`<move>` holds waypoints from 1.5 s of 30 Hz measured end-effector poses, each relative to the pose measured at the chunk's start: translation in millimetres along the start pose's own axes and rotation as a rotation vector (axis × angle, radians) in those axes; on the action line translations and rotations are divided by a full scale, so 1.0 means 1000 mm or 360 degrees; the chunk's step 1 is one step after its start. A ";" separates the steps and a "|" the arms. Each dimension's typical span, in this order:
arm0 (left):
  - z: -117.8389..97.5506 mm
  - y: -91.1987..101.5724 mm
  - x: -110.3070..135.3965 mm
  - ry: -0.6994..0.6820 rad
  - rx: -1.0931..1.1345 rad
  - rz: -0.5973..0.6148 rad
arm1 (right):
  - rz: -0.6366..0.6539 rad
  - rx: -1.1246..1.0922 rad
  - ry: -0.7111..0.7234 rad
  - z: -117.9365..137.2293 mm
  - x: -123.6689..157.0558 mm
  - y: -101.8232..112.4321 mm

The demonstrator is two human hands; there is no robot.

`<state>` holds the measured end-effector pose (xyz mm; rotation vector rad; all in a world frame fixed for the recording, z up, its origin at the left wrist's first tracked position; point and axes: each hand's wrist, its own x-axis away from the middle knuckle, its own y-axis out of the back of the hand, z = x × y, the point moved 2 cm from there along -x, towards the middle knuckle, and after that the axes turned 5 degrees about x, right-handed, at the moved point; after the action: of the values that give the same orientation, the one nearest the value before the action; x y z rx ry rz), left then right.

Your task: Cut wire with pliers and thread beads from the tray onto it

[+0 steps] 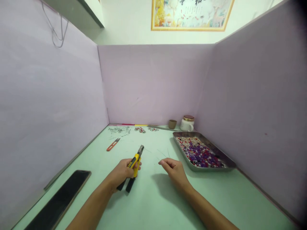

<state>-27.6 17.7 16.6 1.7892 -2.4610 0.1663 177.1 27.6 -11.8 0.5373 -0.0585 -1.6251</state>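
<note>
My left hand (122,172) is closed round the yellow-and-black handles of a pair of pliers (134,164), whose jaws point up and away over the pale green table (155,204). My right hand (174,171) hovers just right of it, thumb and fingers pinched together on a thin wire (163,154) that runs up from the fingertips and is hard to see. The two hands are about a hand's width apart.
A metal tray (227,159) of red, purple and white beads lies at the right. Red thread snips (113,144) lie to the left, a dark phone (59,199) at the near left. A white jar (187,123), a small brown cup (172,124), loose wires (119,129) and bead pieces (140,129) sit by the back wall.
</note>
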 end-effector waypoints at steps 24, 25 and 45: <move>-0.001 0.017 0.001 0.0010 -0.0179 -0.0025 | 0.0132 0.0272 0.0150 0.005 -0.002 0.009; -0.001 0.018 0.001 -0.0014 -0.0234 -0.0061 | 0.0140 0.0308 0.0158 0.004 -0.002 0.008; 0.010 -0.012 -0.001 0.0042 -0.0415 -0.0100 | -0.0226 0.1582 0.0682 0.030 -0.004 0.012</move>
<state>-16.1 13.4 7.1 1.7367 -2.2813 -0.1292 176.8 21.1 19.9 1.6662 -0.5338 -1.5053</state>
